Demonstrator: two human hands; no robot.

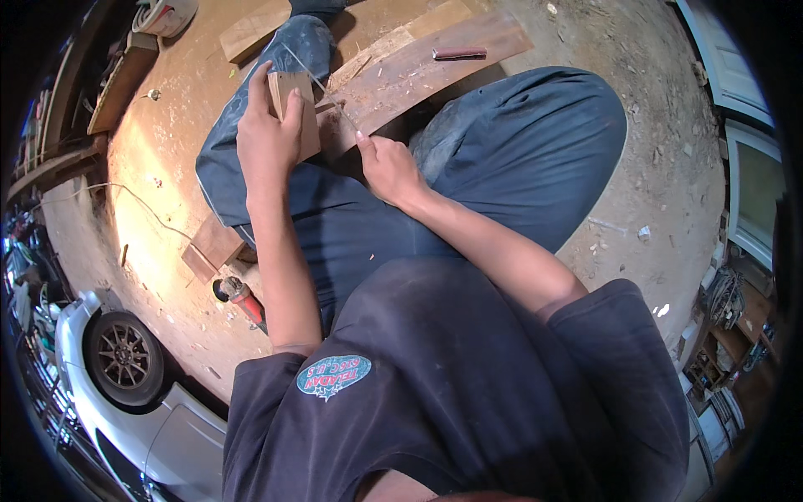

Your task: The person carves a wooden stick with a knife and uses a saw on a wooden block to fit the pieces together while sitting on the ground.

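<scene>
My left hand is closed round a small light wooden block, with a finger up its left side and the thumb on its face. My right hand grips the near end of a long thin rod-like tool, which slants up and left past the block's right side; whether it touches the block I cannot tell. Beneath and beyond both hands lies a wide wooden board with wood chips and a dark red cylindrical object on it.
Wood offcuts lie beyond my legs. A red-and-black power tool and more boards sit at my left, near a cord. A white car is at lower left, a pail at upper left, panels and coiled wire at right.
</scene>
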